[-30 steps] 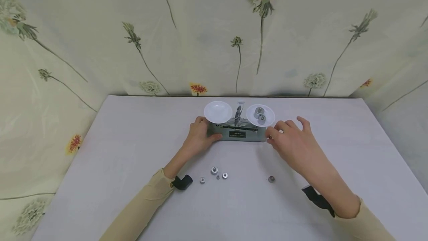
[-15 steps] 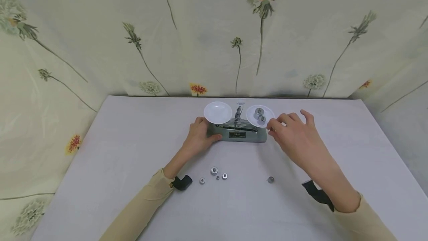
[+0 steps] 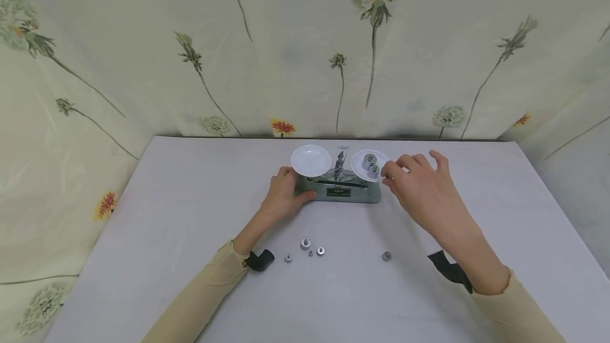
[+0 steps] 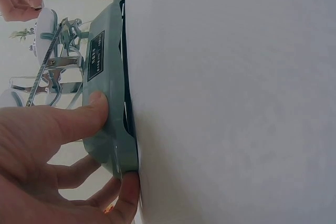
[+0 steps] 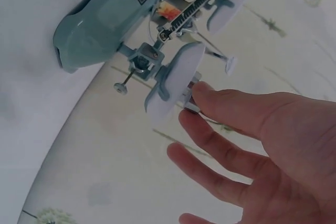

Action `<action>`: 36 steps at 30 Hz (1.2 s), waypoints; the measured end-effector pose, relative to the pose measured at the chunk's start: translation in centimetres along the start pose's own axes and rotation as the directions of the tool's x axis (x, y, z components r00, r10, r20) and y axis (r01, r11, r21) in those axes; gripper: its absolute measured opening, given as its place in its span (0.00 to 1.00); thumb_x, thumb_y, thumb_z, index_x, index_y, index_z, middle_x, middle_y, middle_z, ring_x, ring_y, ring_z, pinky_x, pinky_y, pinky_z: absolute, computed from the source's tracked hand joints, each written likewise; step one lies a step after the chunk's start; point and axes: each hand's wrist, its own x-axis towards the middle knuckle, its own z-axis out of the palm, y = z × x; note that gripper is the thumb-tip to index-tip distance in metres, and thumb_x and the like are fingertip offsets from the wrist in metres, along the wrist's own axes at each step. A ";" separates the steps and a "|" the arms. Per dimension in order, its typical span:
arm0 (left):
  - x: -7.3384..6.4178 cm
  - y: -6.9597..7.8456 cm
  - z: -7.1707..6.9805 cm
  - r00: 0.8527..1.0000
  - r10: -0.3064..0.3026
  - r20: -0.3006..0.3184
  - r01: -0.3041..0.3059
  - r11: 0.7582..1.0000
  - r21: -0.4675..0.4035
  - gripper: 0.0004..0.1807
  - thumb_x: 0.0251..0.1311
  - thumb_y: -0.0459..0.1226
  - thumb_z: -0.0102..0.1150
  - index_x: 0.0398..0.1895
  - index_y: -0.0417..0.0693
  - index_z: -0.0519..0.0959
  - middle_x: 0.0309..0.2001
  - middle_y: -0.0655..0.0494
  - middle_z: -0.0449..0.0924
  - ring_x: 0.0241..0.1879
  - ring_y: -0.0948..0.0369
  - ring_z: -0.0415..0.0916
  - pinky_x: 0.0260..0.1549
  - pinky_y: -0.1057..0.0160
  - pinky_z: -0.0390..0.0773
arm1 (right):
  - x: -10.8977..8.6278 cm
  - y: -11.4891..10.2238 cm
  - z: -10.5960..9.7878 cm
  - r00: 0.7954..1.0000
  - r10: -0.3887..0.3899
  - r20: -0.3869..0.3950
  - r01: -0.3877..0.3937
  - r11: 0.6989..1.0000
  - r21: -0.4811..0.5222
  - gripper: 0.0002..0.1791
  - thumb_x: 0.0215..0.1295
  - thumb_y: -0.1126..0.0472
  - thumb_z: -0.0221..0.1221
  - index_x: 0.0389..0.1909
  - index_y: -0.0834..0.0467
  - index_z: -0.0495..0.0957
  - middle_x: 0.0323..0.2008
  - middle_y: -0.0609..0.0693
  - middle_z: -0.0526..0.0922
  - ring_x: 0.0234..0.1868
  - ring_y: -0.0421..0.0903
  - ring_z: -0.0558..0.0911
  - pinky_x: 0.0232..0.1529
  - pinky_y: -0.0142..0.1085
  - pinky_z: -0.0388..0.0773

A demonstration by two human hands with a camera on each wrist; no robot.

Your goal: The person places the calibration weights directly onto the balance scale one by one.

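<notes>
A green balance scale with two white pans stands near the table's back edge. My left hand grips the left end of its base, thumb on the front face and fingers around the end, as the left wrist view shows. Two metal weights sit on the right pan; the left pan is bare. At the right pan's outer rim, my right hand pinches a small metal weight between thumb and index finger, mostly hidden by the fingertips. Its other fingers are spread apart.
Several metal weights of different sizes stand in a group on the white table, in front of the scale. Another weight stands apart to the right. A flowered cloth hangs behind the table.
My right hand has risen from beside the scale's base to the right pan's rim, bringing the small weight with it. The left hand keeps its hold on the base.
</notes>
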 end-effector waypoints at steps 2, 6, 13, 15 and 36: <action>0.0 0.0 0.0 1.000 0.000 0.000 0.000 1.000 0.001 0.40 0.65 0.39 0.76 0.77 0.36 0.70 0.70 0.33 0.75 0.75 0.41 0.68 0.77 0.36 0.65 | 0.1 0.1 0.1 1.000 -0.003 -0.015 0.003 1.000 -0.003 0.11 0.64 0.66 0.74 0.42 0.56 0.82 0.40 0.56 0.87 0.48 0.62 0.86 0.66 0.75 0.69; 0.1 -0.1 0.1 1.000 0.004 -0.002 -0.004 1.000 -0.006 0.40 0.65 0.39 0.75 0.77 0.35 0.70 0.70 0.33 0.75 0.75 0.40 0.68 0.77 0.35 0.64 | 0.4 0.3 0.5 1.000 0.009 -0.013 -0.009 1.000 -0.005 0.10 0.65 0.66 0.73 0.43 0.56 0.83 0.42 0.56 0.87 0.48 0.62 0.86 0.67 0.75 0.69; 0.0 0.0 0.0 1.000 0.004 -0.001 -0.004 1.000 -0.004 0.41 0.65 0.39 0.76 0.77 0.35 0.70 0.70 0.32 0.75 0.74 0.40 0.68 0.76 0.35 0.65 | 0.9 0.5 1.0 1.000 0.010 -0.024 -0.010 1.000 0.005 0.09 0.67 0.67 0.72 0.44 0.57 0.83 0.41 0.56 0.88 0.49 0.63 0.87 0.66 0.76 0.69; 0.0 0.0 0.0 1.000 0.003 -0.002 -0.003 1.000 0.001 0.41 0.65 0.39 0.76 0.77 0.35 0.69 0.70 0.32 0.75 0.74 0.40 0.69 0.75 0.35 0.66 | 1.1 0.6 1.1 1.000 0.014 -0.019 -0.014 1.000 0.005 0.09 0.67 0.67 0.72 0.44 0.57 0.84 0.42 0.56 0.88 0.49 0.63 0.87 0.66 0.76 0.69; 0.0 0.0 0.1 1.000 0.011 -0.007 -0.011 1.000 0.010 0.40 0.65 0.39 0.76 0.76 0.36 0.70 0.70 0.34 0.77 0.75 0.42 0.68 0.76 0.37 0.66 | 1.7 0.8 1.6 0.998 0.049 0.045 -0.049 0.999 0.018 0.09 0.68 0.65 0.72 0.47 0.56 0.85 0.44 0.58 0.90 0.53 0.63 0.87 0.67 0.77 0.69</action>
